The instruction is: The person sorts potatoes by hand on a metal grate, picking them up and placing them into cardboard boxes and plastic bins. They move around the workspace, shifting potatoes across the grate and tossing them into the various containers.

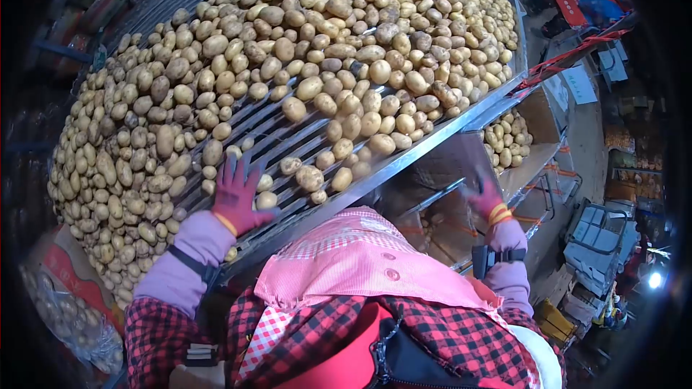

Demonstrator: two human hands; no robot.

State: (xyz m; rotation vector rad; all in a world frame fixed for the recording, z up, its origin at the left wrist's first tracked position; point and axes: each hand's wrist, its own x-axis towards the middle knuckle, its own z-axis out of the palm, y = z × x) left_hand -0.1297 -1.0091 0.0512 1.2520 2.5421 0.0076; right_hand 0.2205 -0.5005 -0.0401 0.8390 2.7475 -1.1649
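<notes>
My left hand (239, 193), in a red glove with grey fingertips, lies with its fingers spread on the metal slats of a sorting table. Loose potatoes (310, 178) surround it, and a few touch or nearly touch its fingers. My right hand (486, 196), also gloved, hangs beyond the table's metal edge (425, 145), above cardboard boxes. Motion blurs its fingers, but they look stretched out, with the thumb apart and no potato visible in them. The bare slats (267, 130) show between the two parts of the potato heap (346, 21).
A cardboard box (542, 119) holding potatoes stands right of the table. Below my right hand is another open box (440, 216). A bag of potatoes (76, 324) sits at lower left. Folded grey-blue crates (595, 245) stand on the floor at right. Red strapping (569, 54) crosses the table's corner.
</notes>
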